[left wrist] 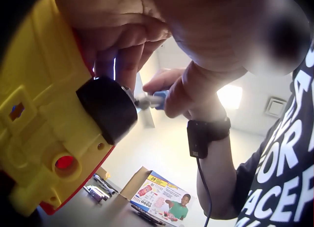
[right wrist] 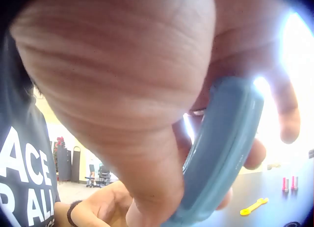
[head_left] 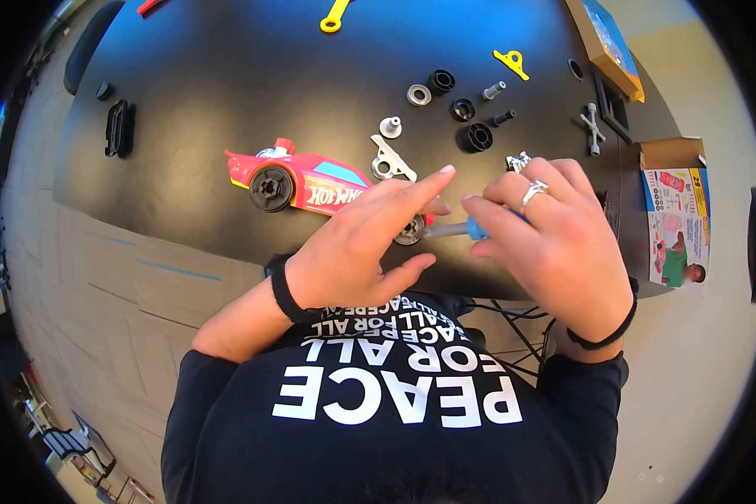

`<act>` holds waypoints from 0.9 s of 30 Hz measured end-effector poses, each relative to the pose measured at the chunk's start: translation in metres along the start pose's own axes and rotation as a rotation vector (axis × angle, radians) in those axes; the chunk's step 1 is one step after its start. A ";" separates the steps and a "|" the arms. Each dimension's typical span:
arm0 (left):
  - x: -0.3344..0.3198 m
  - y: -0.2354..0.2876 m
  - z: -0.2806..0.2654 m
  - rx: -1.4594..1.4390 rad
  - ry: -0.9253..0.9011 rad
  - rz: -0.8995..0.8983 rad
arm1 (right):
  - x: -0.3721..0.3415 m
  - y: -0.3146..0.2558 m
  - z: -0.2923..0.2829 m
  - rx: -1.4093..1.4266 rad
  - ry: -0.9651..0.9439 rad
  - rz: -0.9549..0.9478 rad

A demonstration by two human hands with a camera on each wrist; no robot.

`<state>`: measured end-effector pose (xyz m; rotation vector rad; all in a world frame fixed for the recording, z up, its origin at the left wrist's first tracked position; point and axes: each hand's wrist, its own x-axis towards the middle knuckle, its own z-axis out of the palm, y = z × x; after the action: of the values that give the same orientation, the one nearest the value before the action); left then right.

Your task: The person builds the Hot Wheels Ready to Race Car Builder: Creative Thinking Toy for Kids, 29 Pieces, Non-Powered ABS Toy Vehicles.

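Note:
A red toy car with a yellow underside lies with its wheel side up in the head view. My left hand holds the car's front end, fingers bent over the body beside the black front wheel. The left thumb stands apart from the wheel. My right hand grips the blue handle of a screwdriver. Its grey shaft reaches the hub of that wheel. In the head view the left fingers cover part of the car's front.
Black wheels, grey pegs and a white bracket lie beyond the hands. A yellow wrench is at the far edge, a grey cross wrench at right. A printed box stands by the right edge.

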<state>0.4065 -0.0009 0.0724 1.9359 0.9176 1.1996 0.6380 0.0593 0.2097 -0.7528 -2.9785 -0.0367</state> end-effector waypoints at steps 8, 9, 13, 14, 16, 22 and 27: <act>0.006 0.020 -0.056 0.561 -0.236 -0.033 | -0.070 0.056 0.086 0.244 0.102 0.421; 0.004 0.019 -0.065 0.716 -0.277 -0.097 | -0.081 0.058 0.105 0.236 0.125 0.507; 0.001 0.009 -0.079 0.828 -0.304 -0.156 | -0.107 0.068 0.149 0.328 0.193 0.721; 0.004 0.011 -0.080 0.801 -0.342 -0.171 | -0.109 0.069 0.155 0.353 0.264 0.739; 0.007 0.012 -0.079 0.770 -0.388 -0.180 | -0.109 0.070 0.161 0.358 0.313 0.766; -0.006 0.014 -0.070 0.788 -0.309 -0.091 | -0.109 0.083 0.172 0.373 0.334 0.822; -0.036 -0.002 -0.057 0.877 -0.066 -0.004 | -0.105 0.085 0.173 0.432 0.259 0.868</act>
<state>0.3415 -0.0197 0.0744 2.6014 1.5835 0.7604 0.7600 0.0909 0.0302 -1.6969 -2.0777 0.4854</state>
